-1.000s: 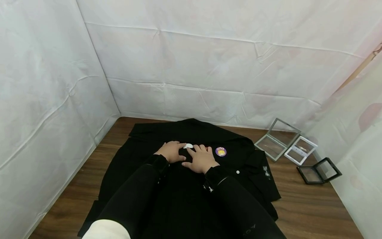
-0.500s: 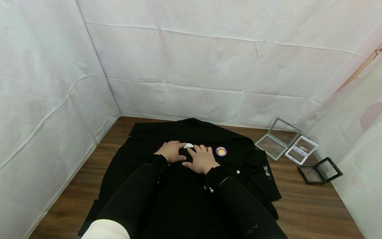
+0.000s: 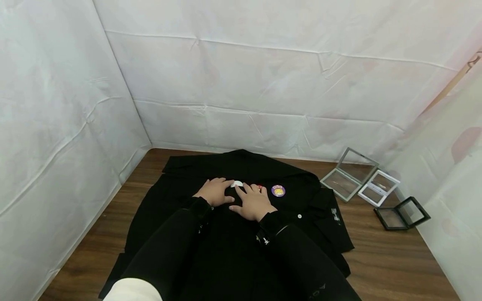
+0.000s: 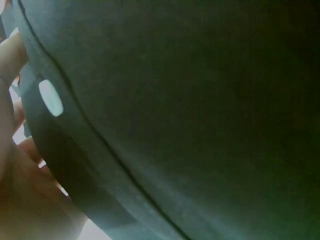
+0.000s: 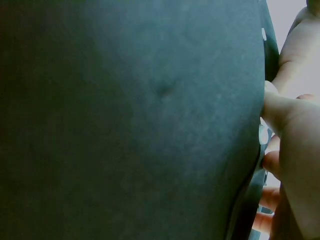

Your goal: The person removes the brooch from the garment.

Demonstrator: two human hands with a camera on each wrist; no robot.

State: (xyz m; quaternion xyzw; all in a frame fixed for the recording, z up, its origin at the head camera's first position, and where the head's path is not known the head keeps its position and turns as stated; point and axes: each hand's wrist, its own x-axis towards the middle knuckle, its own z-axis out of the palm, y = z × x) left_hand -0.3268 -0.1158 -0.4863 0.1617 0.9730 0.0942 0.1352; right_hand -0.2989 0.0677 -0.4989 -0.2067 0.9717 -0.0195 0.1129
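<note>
A black short-sleeved shirt [image 3: 290,171] lies spread out under both hands. My left hand [image 3: 213,192] rests on its middle, fingers pointing toward a white, rounded thing [image 3: 237,183]. Beside it, my right hand [image 3: 255,203] lies on the cloth with spread fingers; a fingertip touches or nearly touches the same white thing. A bit of red [image 3: 260,187] shows by the right fingertips, mostly covered. Right of that hand sits a round purple badge [image 3: 278,190] with a yellow figure. In the left wrist view, a white button [image 4: 51,98] shows on the shirt's seam.
Three open, clear-windowed frame cases stand at the right on the wooden table [image 3: 380,259]: a grey one [image 3: 340,189], a white one [image 3: 366,196] and a black one [image 3: 388,228]. White sheeting [image 3: 241,83] walls the back and both sides.
The head view has shifted very slightly. Both hands stay in the same place on the shirt, and nothing else has visibly moved.
</note>
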